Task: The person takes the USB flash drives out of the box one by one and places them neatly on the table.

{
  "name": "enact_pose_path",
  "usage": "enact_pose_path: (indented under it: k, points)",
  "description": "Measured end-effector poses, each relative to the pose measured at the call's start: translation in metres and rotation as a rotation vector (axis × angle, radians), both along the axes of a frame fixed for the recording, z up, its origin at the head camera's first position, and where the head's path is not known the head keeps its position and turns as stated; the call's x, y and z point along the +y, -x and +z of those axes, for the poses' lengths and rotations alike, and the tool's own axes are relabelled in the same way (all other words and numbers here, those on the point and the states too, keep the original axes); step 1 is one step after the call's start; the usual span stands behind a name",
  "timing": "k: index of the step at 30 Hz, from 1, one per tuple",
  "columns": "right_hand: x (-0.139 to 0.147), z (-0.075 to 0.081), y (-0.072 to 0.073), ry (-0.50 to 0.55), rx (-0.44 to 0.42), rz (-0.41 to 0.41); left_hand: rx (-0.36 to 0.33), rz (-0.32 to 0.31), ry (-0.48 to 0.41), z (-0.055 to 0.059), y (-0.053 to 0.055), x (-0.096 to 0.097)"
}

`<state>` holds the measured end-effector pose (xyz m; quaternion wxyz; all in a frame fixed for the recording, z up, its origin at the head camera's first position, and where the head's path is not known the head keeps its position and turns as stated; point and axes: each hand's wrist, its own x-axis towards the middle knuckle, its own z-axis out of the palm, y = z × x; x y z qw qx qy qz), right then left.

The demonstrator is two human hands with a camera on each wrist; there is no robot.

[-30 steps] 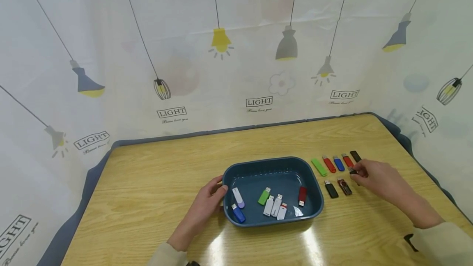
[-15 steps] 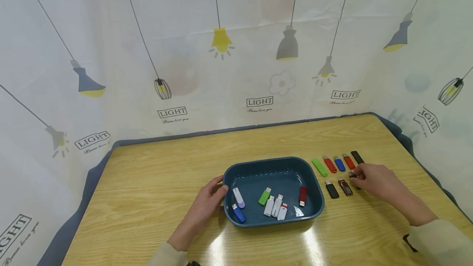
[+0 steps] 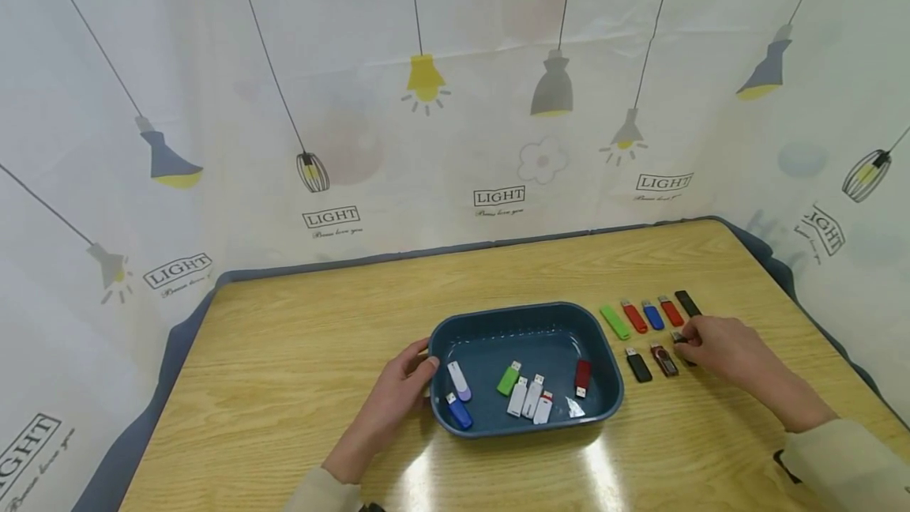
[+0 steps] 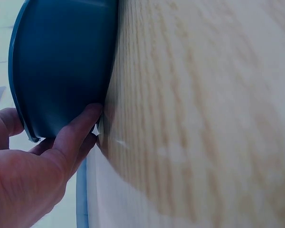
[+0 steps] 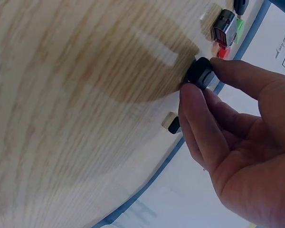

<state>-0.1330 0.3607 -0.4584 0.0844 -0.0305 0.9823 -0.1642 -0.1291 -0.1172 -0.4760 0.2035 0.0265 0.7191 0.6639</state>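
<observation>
My right hand [image 3: 728,346] pinches a black USB stick [image 5: 199,73] between thumb and fingers, low at the table, in the front row of sticks. In the right wrist view the stick's end shows between the fingertips; whether it bears fully on the wood I cannot tell. Left of it lie a dark red-and-black USB stick [image 3: 664,360] and another black USB stick [image 3: 638,365]. My left hand [image 3: 394,397] holds the left end of a dark blue tray [image 3: 526,431], thumb at the rim and fingers against the outer wall [image 4: 61,71].
Behind, a row holds green [image 3: 614,322], red [image 3: 634,316], blue [image 3: 652,315], second red [image 3: 671,311] and long black [image 3: 687,303] USB sticks. Inside the tray lie several more, among them a green one [image 3: 509,378], a blue one [image 3: 458,411] and a dark red one [image 3: 582,378].
My right hand has lowered the black USB stick slightly toward the table beside the red-and-black one, then stayed nearly still. The left hand and tray have not moved.
</observation>
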Motion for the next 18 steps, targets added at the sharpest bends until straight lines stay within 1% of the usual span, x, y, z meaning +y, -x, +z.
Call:
enact_pose_path:
  k: [8,18]
  points:
    - [0.0004,0.0004,0.0006,-0.003,-0.012,0.001,-0.002,0.002,-0.001,0.0008,-0.0007,0.0001]
    - [0.0002,-0.0008,0.0001,0.001,-0.007,0.003,0.002,-0.001,-0.006,0.0012,-0.0014,0.0001]
